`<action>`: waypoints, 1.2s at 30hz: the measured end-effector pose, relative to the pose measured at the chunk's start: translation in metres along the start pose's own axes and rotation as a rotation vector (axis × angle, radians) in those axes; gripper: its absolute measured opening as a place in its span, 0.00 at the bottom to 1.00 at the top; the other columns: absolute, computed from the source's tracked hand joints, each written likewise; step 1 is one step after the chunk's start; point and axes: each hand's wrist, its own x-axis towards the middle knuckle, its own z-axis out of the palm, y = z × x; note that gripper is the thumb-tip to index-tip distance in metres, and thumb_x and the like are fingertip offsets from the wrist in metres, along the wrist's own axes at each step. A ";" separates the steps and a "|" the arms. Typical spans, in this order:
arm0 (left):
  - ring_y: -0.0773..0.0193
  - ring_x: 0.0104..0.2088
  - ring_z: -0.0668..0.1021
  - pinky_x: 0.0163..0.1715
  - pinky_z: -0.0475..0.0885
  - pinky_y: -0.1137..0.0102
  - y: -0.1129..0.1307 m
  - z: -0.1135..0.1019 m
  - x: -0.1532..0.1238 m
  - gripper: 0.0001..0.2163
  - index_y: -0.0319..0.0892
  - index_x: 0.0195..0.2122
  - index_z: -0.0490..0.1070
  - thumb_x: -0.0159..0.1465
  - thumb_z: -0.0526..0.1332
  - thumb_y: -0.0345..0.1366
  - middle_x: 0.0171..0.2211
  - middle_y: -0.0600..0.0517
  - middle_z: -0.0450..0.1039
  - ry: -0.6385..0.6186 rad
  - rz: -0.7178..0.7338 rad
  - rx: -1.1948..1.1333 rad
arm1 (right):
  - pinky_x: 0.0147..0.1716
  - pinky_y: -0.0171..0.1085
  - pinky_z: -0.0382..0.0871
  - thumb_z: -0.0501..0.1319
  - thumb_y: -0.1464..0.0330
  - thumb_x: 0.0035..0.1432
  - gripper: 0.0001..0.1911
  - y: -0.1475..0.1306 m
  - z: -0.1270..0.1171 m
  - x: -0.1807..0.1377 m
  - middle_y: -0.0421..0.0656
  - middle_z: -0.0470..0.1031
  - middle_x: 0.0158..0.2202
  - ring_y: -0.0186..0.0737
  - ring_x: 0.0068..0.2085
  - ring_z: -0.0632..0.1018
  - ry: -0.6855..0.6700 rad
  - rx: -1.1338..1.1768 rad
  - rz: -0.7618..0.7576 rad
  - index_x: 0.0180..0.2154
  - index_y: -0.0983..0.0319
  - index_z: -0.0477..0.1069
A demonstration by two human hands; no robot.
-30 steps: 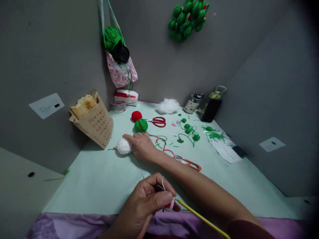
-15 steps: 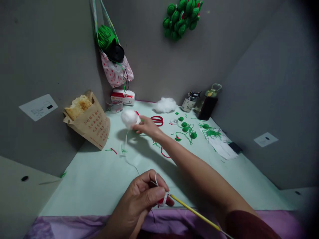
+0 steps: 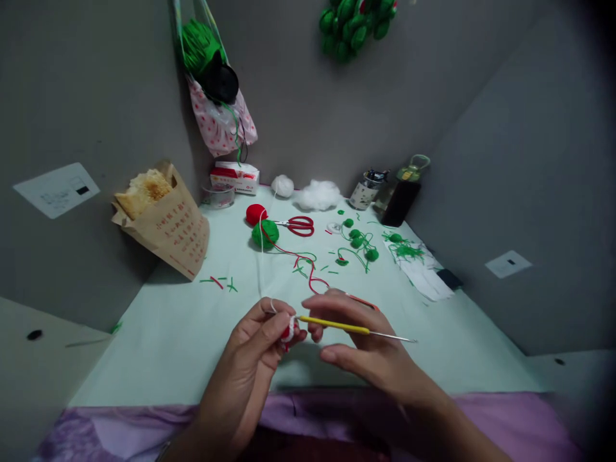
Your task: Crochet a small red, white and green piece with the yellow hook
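The left hand [image 3: 253,350] pinches a red-and-white crochet piece [image 3: 289,332]. The right hand [image 3: 370,353] is closed on a yellow crochet hook [image 3: 337,325] (one end meets the piece). A white strand [image 3: 261,256] runs to a white yarn ball [image 3: 282,185].

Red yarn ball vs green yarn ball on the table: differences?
Colour: the red yarn ball is red, the green yarn ball green.
Size: the green one looks slightly bigger than the red.
Place: the red one lies farther back. The green one lies nearer the left hand, which pinches the crochet piece, and the right hand, which holds the crochet hook.
Shared: both are round and wound, side by side on the table.
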 end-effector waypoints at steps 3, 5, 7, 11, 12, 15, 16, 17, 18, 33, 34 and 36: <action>0.67 0.33 0.72 0.38 0.68 0.75 -0.014 0.002 0.001 0.07 0.42 0.31 0.80 0.62 0.73 0.38 0.28 0.55 0.74 -0.033 0.034 0.182 | 0.42 0.39 0.75 0.62 0.62 0.71 0.12 0.006 0.010 -0.026 0.43 0.80 0.39 0.40 0.41 0.79 0.160 0.001 -0.079 0.52 0.51 0.81; 0.66 0.35 0.72 0.40 0.67 0.74 -0.021 0.001 0.002 0.06 0.43 0.33 0.81 0.62 0.73 0.39 0.29 0.55 0.75 -0.055 0.049 0.275 | 0.39 0.38 0.75 0.61 0.62 0.72 0.12 0.017 0.017 -0.032 0.41 0.78 0.34 0.39 0.37 0.78 0.288 0.064 -0.123 0.50 0.51 0.82; 0.65 0.38 0.74 0.43 0.68 0.71 -0.026 0.000 0.004 0.06 0.46 0.38 0.82 0.62 0.73 0.40 0.32 0.54 0.78 -0.086 0.020 0.312 | 0.39 0.38 0.75 0.59 0.61 0.73 0.12 0.028 0.022 -0.033 0.41 0.78 0.34 0.38 0.36 0.79 0.389 0.186 -0.126 0.49 0.51 0.82; 0.64 0.40 0.77 0.45 0.69 0.69 -0.030 -0.001 0.008 0.17 0.50 0.51 0.81 0.59 0.76 0.38 0.35 0.54 0.79 -0.086 -0.030 0.320 | 0.39 0.36 0.76 0.66 0.64 0.68 0.06 0.036 0.025 -0.032 0.41 0.81 0.37 0.38 0.38 0.81 0.439 0.237 -0.079 0.42 0.52 0.83; 0.65 0.39 0.77 0.44 0.70 0.70 -0.030 -0.002 0.009 0.19 0.51 0.52 0.81 0.59 0.76 0.38 0.35 0.55 0.78 -0.076 -0.023 0.322 | 0.39 0.35 0.76 0.68 0.65 0.66 0.04 0.036 0.025 -0.032 0.40 0.81 0.36 0.38 0.38 0.80 0.448 0.208 -0.068 0.41 0.52 0.83; 0.66 0.39 0.76 0.45 0.70 0.71 -0.032 -0.003 0.011 0.21 0.52 0.55 0.79 0.60 0.76 0.38 0.35 0.55 0.77 -0.064 -0.018 0.331 | 0.38 0.34 0.75 0.70 0.67 0.64 0.06 0.035 0.024 -0.031 0.39 0.81 0.37 0.37 0.38 0.80 0.496 0.134 -0.052 0.42 0.51 0.83; 0.67 0.39 0.76 0.45 0.70 0.71 -0.033 -0.003 0.012 0.22 0.52 0.56 0.79 0.60 0.76 0.37 0.36 0.55 0.77 -0.060 -0.020 0.342 | 0.38 0.34 0.75 0.68 0.67 0.66 0.07 0.035 0.024 -0.031 0.40 0.81 0.37 0.37 0.38 0.80 0.510 0.124 -0.059 0.43 0.51 0.84; 0.66 0.40 0.76 0.45 0.70 0.72 -0.034 -0.004 0.012 0.22 0.53 0.56 0.79 0.60 0.75 0.37 0.37 0.55 0.77 -0.056 -0.021 0.354 | 0.38 0.34 0.75 0.67 0.67 0.67 0.07 0.036 0.023 -0.031 0.40 0.81 0.38 0.37 0.38 0.79 0.517 0.121 -0.072 0.44 0.51 0.84; 0.66 0.40 0.76 0.45 0.70 0.72 -0.034 -0.005 0.013 0.22 0.53 0.56 0.79 0.60 0.75 0.37 0.38 0.55 0.77 -0.051 -0.017 0.363 | 0.38 0.35 0.75 0.66 0.67 0.68 0.08 0.036 0.023 -0.031 0.41 0.82 0.39 0.37 0.38 0.79 0.515 0.126 -0.085 0.44 0.51 0.84; 0.61 0.45 0.77 0.53 0.68 0.65 -0.029 -0.011 0.015 0.20 0.54 0.55 0.80 0.61 0.75 0.38 0.38 0.54 0.77 -0.086 0.004 0.459 | 0.41 0.37 0.74 0.64 0.64 0.70 0.07 0.040 0.019 -0.025 0.41 0.82 0.40 0.37 0.39 0.79 0.426 0.391 -0.059 0.42 0.53 0.83; 0.60 0.46 0.77 0.54 0.67 0.64 -0.029 -0.010 0.015 0.20 0.54 0.55 0.80 0.61 0.75 0.38 0.38 0.54 0.78 -0.104 -0.002 0.460 | 0.43 0.38 0.73 0.64 0.65 0.70 0.07 0.040 0.019 -0.025 0.42 0.82 0.41 0.38 0.41 0.80 0.402 0.348 -0.063 0.42 0.53 0.83; 0.59 0.47 0.78 0.55 0.67 0.63 -0.028 -0.010 0.016 0.21 0.54 0.55 0.80 0.61 0.75 0.38 0.38 0.53 0.79 -0.125 -0.016 0.451 | 0.44 0.38 0.73 0.63 0.66 0.70 0.08 0.040 0.019 -0.026 0.42 0.83 0.42 0.40 0.44 0.80 0.389 0.306 -0.061 0.43 0.52 0.83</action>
